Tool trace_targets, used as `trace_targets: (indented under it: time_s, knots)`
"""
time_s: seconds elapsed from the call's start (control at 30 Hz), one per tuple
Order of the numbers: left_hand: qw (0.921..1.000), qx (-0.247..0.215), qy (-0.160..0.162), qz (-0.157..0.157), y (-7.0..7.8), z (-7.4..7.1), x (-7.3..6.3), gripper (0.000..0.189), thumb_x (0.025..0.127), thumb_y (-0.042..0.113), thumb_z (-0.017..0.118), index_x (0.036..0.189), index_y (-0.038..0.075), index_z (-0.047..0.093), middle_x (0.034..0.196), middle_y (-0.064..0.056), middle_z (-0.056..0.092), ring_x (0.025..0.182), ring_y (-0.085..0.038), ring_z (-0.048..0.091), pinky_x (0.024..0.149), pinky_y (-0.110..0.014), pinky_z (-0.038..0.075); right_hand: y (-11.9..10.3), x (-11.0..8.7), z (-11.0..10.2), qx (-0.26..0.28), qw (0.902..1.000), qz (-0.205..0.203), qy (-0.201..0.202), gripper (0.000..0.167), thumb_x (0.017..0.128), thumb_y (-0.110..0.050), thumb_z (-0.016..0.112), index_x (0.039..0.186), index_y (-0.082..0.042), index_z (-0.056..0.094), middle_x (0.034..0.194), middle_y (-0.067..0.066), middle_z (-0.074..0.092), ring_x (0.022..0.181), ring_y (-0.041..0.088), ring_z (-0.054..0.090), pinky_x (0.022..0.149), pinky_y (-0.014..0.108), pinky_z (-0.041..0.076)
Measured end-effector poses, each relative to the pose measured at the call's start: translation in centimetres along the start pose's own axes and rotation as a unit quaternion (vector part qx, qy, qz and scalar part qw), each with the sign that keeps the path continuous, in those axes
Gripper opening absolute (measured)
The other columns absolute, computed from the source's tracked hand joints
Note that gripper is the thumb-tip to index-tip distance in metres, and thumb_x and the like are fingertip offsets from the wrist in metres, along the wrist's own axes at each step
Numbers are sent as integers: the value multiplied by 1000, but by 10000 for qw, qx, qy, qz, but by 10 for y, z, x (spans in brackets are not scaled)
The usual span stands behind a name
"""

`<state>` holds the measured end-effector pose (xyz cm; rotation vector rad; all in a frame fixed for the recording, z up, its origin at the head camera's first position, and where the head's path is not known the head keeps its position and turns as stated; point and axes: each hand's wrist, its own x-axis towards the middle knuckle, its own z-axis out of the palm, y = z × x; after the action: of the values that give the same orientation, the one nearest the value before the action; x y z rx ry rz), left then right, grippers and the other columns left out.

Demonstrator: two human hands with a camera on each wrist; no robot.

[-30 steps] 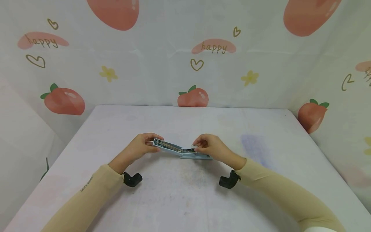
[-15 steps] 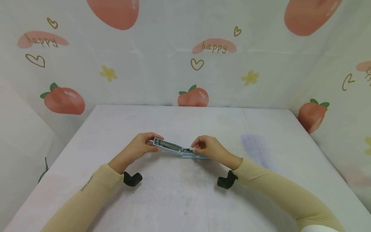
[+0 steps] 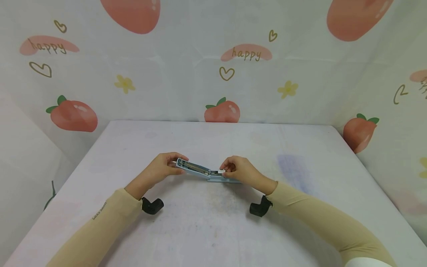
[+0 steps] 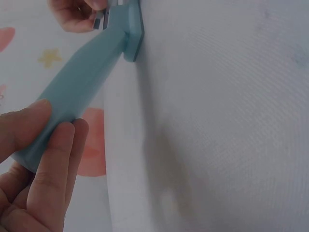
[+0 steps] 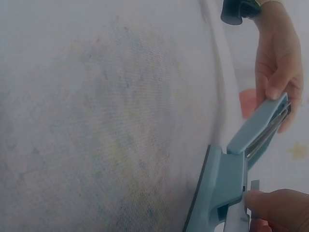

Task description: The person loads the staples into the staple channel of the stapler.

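Observation:
A light blue stapler (image 3: 195,170) lies hinged wide apart on the table, its upper arm tilted up toward the left and its base (image 3: 218,179) resting on the tabletop. With thumb and fingers, my left hand (image 3: 162,167) grips the raised end of the arm; the left wrist view shows this hold on the smooth cover (image 4: 79,77). Over the base, my right hand (image 3: 241,169) pinches a small pale strip of staples (image 3: 221,171) at the metal channel. In the right wrist view that strip (image 5: 255,185) appears silvery beside the thumb; the fingers partly hide it.
The white table (image 3: 213,222) carries faint stains and a bluish patch (image 3: 295,170) on the right. Behind it hangs a fruit-printed cloth (image 3: 186,74). Black wrist cameras (image 3: 152,206) hang under both sleeves near the tabletop.
My right hand has shifted slightly left along the stapler, and the pale strip now sits lower, at the channel. The left hand and the stapler stay in place.

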<state>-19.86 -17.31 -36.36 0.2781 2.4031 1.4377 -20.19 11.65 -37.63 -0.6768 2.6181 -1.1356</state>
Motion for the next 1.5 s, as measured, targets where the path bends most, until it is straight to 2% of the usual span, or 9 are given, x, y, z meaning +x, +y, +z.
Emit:
trace_targets:
  time_s: [0.47,0.97,1.5]
  knots:
    - [9999,37,89,-139,2,1,0,42,84,1,71,125,3,61,119,-18,64,90,-13,65,75,-23,48,2,2,0,-55,10000,-40,-56,10,84,-4,73,94,-4,69,80,2,61,71,10,53,66,22,46]
    - [9999,44,59,-107,3,0,-1,43,84,1,71,125,1,60,117,-18,65,87,-12,65,74,-24,48,2,5,-1,-77,9998,28,-156,10,84,-4,74,93,-4,69,81,2,61,72,9,53,67,21,47]
    - [9999,82,47,-122,4,1,-1,45,85,1,70,128,-1,58,121,-19,61,92,-15,65,75,-23,49,3,6,-3,-176,9995,71,-250,9,84,-5,73,91,-6,70,84,2,63,74,9,54,69,22,47]
